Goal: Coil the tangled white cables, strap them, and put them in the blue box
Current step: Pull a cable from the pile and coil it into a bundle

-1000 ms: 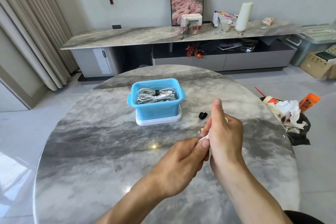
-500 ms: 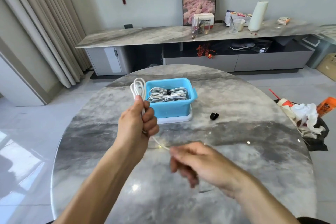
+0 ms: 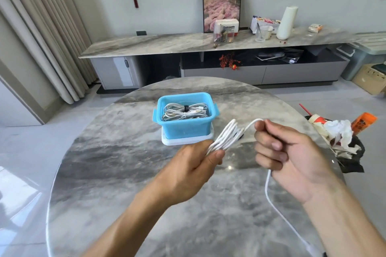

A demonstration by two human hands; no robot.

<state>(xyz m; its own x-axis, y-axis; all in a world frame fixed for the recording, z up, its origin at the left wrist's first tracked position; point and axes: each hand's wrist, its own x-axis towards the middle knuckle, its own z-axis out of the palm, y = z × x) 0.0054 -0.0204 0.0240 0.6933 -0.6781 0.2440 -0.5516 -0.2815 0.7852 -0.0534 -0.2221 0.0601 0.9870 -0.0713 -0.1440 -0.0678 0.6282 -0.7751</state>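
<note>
The blue box (image 3: 185,120) sits mid-table on a white lid (image 3: 183,141), holding strapped cable coils (image 3: 183,110); the left hand (image 3: 188,170) pinches a looped white cable (image 3: 226,135); the right hand (image 3: 292,156) curls round its tail; bare marble table (image 3: 104,173) lies all around.

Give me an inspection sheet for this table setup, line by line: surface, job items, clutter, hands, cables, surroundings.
Surface: round grey marble table, glossy, with light glare.
Job's things: blue box open, standing on its white lid; a strapped cable bundle lies inside.
Clutter: nothing seen on the table apart from a small dark item mostly hidden behind the coil.
Grippers: left hand pinches the coil; right hand curls round the loose strand.
Cables: white cable partly coiled, no strap on it; its tail hangs from the right hand's grip toward the near edge.
Surroundings: long sideboard, curtain, rubbish pile on the floor.
</note>
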